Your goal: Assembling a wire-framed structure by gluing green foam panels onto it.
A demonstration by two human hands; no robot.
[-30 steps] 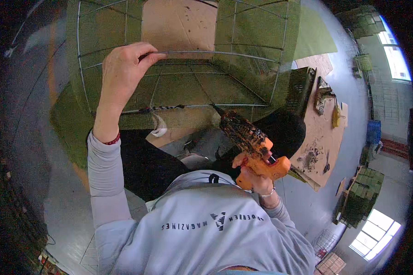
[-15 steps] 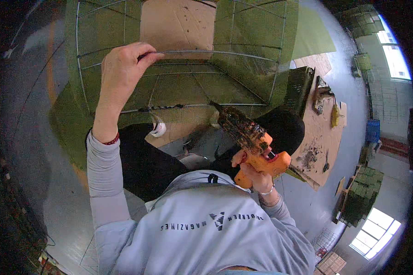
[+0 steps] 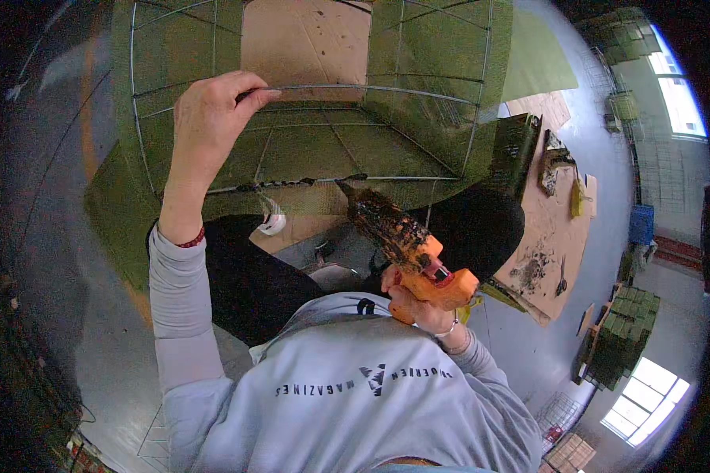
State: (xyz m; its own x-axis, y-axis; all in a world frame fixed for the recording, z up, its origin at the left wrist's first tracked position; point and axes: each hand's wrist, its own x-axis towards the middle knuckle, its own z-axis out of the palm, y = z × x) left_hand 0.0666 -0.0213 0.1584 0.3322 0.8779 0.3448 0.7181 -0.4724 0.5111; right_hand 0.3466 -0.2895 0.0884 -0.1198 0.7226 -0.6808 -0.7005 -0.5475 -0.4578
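My left hand point(image 3: 213, 114) pinches the upper near wire of a metal wire frame point(image 3: 418, 92) whose sides are lined with green sheet. In my right hand point(image 3: 422, 309) is an orange glue gun point(image 3: 450, 290), its front half caked with dark, hardened-looking residue. The gun's nozzle points up and left, close to the frame's lower near wire. Whether the tip touches that wire, I cannot tell. Dark glue point(image 3: 280, 184) sits in lumps along the wire left of the nozzle, and a separate dark blob point(image 3: 357, 176) lies just right of the tip.
Stained cardboard point(image 3: 540, 272) lies to the right, with a dark-smeared block point(image 3: 556, 169) and a yellow object point(image 3: 577, 199) on it. A green panel point(image 3: 517, 154) stands beside my right knee. Stacks of green panels point(image 3: 627, 327) and a blue crate point(image 3: 641, 225) are farther right.
My right hand has moved the glue gun left and slightly down. A dark blob now shows on the wire near where the nozzle was. My left hand has stayed in place.
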